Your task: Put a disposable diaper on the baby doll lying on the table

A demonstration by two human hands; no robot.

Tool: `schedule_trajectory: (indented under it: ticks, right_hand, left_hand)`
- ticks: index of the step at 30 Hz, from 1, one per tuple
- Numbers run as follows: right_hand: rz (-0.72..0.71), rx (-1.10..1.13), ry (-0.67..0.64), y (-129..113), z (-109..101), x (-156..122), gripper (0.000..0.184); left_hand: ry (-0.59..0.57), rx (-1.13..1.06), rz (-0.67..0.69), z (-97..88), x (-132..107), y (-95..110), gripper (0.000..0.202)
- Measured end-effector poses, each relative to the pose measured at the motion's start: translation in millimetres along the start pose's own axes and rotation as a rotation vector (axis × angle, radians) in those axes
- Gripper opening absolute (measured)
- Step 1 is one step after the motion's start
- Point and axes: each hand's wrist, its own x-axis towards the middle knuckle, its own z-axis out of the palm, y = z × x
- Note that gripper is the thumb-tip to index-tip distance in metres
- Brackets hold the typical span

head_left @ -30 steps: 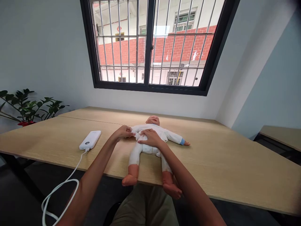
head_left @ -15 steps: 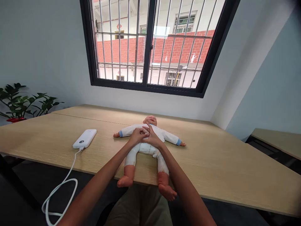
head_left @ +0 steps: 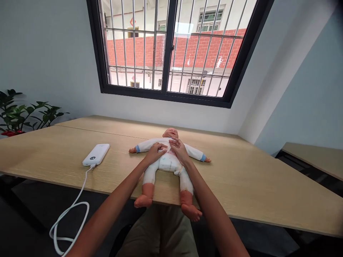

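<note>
Room first: barred window (head_left: 166,95) at top centre, red brick wall (head_left: 134,50) beyond it, potted plant (head_left: 24,114) at far left. Below that, a light wood-grain table (head_left: 241,178) fills the middle of the frame. Khaki trousers (head_left: 158,235) sit below its near edge at bottom centre, ours.

Main item: infant manikin (head_left: 170,133) on its back mid-table, head toward the window, arms spread. White top (head_left: 146,144) with blue cuffs, open at the belly, white diaper (head_left: 167,163) on, legs covered down to the shins. Bare feet (head_left: 141,201) lie at or past the near edge.

Our read: light, soft vinyl skin, loose limbs. The thin cloth will likely slide on it, so we'd take hold at the torso, not by a foot. Near the edge it could tip off.

Left hand (head_left: 154,152) and right hand (head_left: 179,150) are both on the chest, narrow gap between them, fingers curled over the cloth at the opening. Pinching or only touching: we can't tell.

Left of the manikin, white power bank (head_left: 95,154) lies flat, white cable (head_left: 70,214) trailing off toward lower left.
</note>
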Motion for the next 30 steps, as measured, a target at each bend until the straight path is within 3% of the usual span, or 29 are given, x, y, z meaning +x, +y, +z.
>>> schedule_trajectory:
  ticks: [4,10,24,30]
  right_hand:
    - [-0.015,-0.175,0.086,-2,4,-3,0.050]
    - [-0.111,-0.374,0.055,-9,9,-12,0.047]
    - [-0.286,-0.353,0.013,-10,11,-14,0.045]
    - [-0.179,-0.460,-0.001,0,7,-8,0.041]
  left_hand:
    - [0.018,0.033,-0.003,0.8,0,-1,0.020]
    - [0.044,0.008,-0.006,0.8,-1,1,0.014]
    - [0.093,0.130,-0.012,5.2,-5,6,0.018]
    - [0.076,0.130,0.005,3.7,-6,8,0.021]
